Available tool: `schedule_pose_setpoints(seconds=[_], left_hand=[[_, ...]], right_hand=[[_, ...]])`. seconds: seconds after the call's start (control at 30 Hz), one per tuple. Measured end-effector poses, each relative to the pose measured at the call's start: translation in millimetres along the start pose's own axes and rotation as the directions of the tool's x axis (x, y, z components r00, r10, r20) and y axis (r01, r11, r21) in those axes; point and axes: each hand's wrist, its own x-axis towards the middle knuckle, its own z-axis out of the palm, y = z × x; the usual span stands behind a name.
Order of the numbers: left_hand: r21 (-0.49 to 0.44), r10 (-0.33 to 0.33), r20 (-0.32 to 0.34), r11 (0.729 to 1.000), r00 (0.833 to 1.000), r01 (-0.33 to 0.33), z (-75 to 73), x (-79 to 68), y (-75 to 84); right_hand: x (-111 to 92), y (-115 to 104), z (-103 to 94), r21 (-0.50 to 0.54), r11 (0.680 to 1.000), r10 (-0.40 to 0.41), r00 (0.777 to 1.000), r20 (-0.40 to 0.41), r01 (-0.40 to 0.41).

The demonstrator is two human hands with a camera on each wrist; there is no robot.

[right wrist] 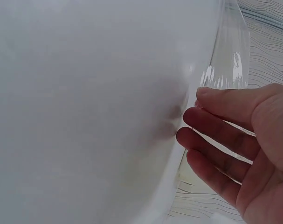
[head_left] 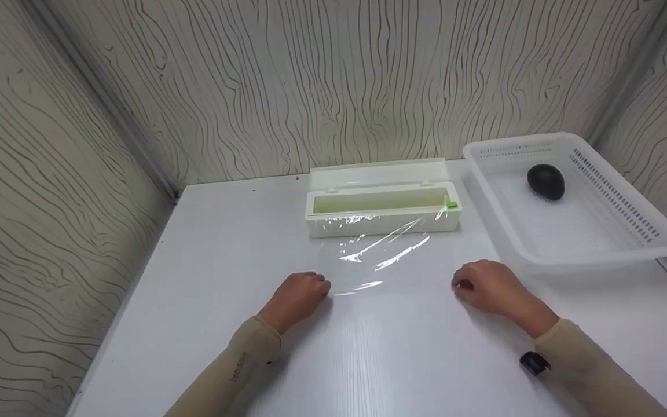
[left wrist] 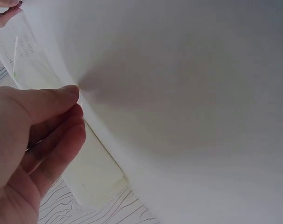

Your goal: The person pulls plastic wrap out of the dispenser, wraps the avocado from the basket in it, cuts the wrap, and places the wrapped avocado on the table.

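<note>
Over white table | left hand pinches clear film at one corner | right hand pinches another

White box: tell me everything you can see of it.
The white box is long, rectangular and plastic-looking, sitting upright on the table near the back wall, left of the basket. Its hinged lid stands open at the back. The open inside looks yellowish. A small green piece sits at the front rim's right end. Clear film passes over its front.
</note>
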Motion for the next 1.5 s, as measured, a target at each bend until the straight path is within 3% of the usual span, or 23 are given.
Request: schedule_pose_setpoints(seconds=[0.37, 0.53, 0.73, 0.97, 1.27, 1.5], left_hand=[[-0.069, -0.013, 0.021, 0.997, 1.000, 0.014, -0.5, -4.5, -6.0], [-0.087, -0.011, 0.026, 0.996, 1.000, 0.014, -1.5, -4.4, -7.0], [-0.105, -0.051, 0.022, 0.993, 0.998, 0.054, 0.7, -3.1, -7.0], [-0.063, 0.010, -0.006, 0.998, 1.000, -0.011, 7.8, -3.2, -7.2], [-0.047, 0.008, 0.026, 0.999, 1.000, -0.007, 3.1, -7.3, -5.5], [-0.050, 0.014, -0.034, 0.999, 0.999, -0.016, -2.6, -12.3, -4.0]], right_hand=[[-7, 7, -9.7, 0.139, 0.986, 0.074, 0.986, 0.147, -0.095], [-12, 8, -15.5, 0.152, 0.982, 0.075, 0.974, 0.213, -0.109], [-14, 5, -15.2, 0.115, 0.991, 0.043, 0.978, 0.204, -0.068], [-10, 4, -14.7, 0.089, 0.994, 0.050, 0.977, 0.206, -0.070], [-17, 8, -19.4, 0.137, 0.990, 0.000, 0.978, 0.209, -0.029], [-21, 12, -24.8, 0.156, 0.987, 0.011, 0.981, 0.194, -0.041]])
